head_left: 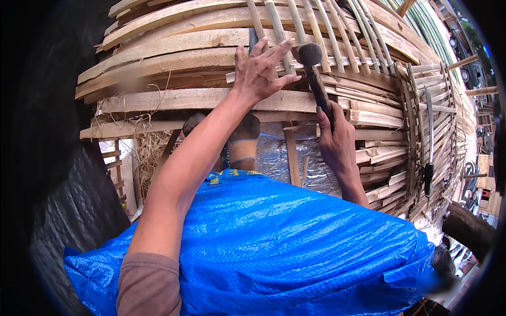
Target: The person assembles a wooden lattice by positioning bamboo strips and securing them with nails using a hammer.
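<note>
My left hand [259,71] lies with its fingers spread over the upper planks, across the near ends of the bamboo strips [278,26]. A dark flat piece [253,39] shows beside its fingers; its kind is unclear. In my right hand [337,137] is the dark handle of a hammer [318,87]. Its blackened, rounded head is raised just right of my left thumb, over the strips. Several pale bamboo strips run side by side away from me on the wooden planks [174,97]. Under my left palm, a thin split strip is partly hidden.
A blue plastic sheet [295,231] covers my lap. Split wood pieces [379,152] are stacked to the right, near an upright long knife [429,137] with a black handle. Pale shavings [150,152] hang below the planks at left. Dark sheeting [68,200] borders the left side.
</note>
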A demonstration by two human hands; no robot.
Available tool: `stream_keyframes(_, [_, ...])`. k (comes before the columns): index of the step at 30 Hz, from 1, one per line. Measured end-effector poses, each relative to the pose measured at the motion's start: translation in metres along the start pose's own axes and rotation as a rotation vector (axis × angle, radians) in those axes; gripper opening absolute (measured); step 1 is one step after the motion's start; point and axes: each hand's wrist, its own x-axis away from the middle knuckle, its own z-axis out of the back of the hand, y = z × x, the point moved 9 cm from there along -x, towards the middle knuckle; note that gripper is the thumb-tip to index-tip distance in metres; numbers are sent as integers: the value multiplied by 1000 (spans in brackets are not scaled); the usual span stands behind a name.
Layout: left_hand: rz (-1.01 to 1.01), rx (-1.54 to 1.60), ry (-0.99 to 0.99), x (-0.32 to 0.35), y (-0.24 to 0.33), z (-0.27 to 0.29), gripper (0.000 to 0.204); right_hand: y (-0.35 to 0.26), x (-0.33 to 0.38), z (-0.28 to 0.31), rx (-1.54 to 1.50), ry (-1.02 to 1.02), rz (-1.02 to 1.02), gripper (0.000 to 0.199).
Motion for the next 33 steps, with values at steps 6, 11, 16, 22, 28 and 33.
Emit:
stream_keyframes(6, [82,0,8,-2,-3,-2,94,23,-7,-21,164,-18,9,24])
stream_keyframes(11, [75,-17,12,2,-7,2,90,-8,-7,-4,40,3,-2,23])
stream_keyframes(16, [72,15,14,-3,-6,-5,92,31,-3,-24,193,14,-66,27])
stream_keyframes(22, [69,-46,14,3,-10,-6,93,-9,-6,8,1,97,-23,30])
stream_keyframes(28, [68,-40,43,-1,-10,-3,91,25,-18,-25,123,38,-30,29])
stream_keyframes(33, [121,27,-4,3,-10,5,88,-11,-14,4,21,57,-23,30])
